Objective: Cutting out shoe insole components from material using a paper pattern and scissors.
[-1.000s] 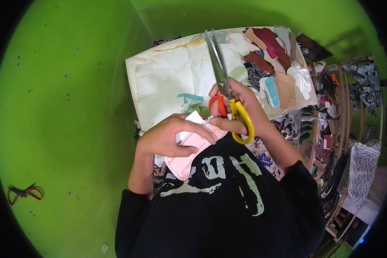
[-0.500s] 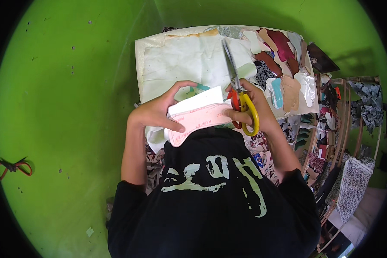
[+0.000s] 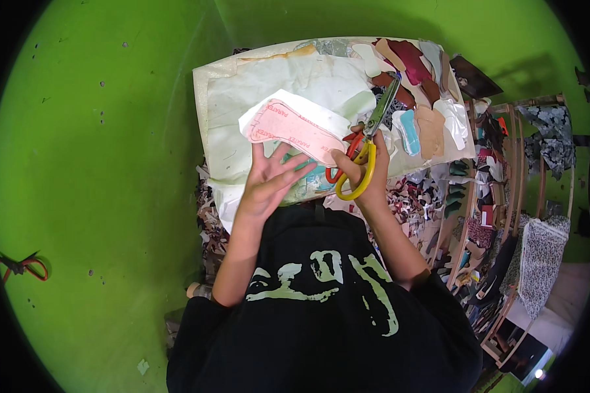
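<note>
- L hand [image 3: 272,180]: fingers spread wide, palm partly turned up, gripping nothing. Fingertips sit right by near edge of the pink insole piece; can't tell if they touch.
- R hand [image 3: 379,171]: closed round the handles of big scissors [image 3: 379,116], thumb also pinching right end of the pink insole piece.
- Pink insole piece [image 3: 288,128]: held up over the desk, approx. mid-scene, w/ red print & line markings, narrower toward R thumb. White sheet [image 3: 326,116] behind it, showing past its far edge.
- Scissors: one red loop, one yellow; blades look together, tips to far right, over the cut pieces.
- Desk [image 3: 202,111]: pale cover, incl. large whitish sheet [image 3: 242,85] on left & middle.
- Far right of desk: maroon piece [image 3: 412,63]; near it, teal-topped insole [image 3: 410,133], tan insole [image 3: 430,134] & white insole [image 3: 453,121] side by side.
- Right of desk: wooden rack [image 3: 512,164] w/ assorted pieces; mottled grey cloth [image 3: 541,268] hung at its near end.
- Multicol. scraps [image 3: 410,203] heaped below desk's near right edge.
- Far left of the person: red-handled snips [image 3: 26,266] on a green surface, well apart from desk.
</note>
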A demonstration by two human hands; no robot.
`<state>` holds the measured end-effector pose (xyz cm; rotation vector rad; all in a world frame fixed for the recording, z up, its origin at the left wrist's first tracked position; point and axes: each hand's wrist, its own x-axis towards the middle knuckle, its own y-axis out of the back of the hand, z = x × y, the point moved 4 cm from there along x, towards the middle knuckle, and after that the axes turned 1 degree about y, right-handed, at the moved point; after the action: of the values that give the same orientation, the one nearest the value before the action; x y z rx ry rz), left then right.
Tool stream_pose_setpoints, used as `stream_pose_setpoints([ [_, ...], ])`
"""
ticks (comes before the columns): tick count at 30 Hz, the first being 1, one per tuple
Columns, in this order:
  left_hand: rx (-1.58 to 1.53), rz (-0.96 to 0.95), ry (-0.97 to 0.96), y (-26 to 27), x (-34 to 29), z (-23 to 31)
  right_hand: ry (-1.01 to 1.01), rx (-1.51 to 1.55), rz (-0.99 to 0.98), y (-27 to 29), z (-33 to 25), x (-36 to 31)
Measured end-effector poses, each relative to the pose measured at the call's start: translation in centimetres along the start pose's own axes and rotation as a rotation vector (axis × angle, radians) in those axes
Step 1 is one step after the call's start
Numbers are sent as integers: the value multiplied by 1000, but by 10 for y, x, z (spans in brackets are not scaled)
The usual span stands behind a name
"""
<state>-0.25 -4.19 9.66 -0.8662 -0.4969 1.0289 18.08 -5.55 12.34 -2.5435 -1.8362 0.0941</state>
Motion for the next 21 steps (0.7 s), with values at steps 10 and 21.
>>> stream_pose_setpoints([
  [10, 2, 258, -113, 9, -2, -25, 32, 23, 3, -20, -1, -27],
  [21, 550, 313, -275, -6, -12, -14, -20, 12, -78, -22, -4, -45],
])
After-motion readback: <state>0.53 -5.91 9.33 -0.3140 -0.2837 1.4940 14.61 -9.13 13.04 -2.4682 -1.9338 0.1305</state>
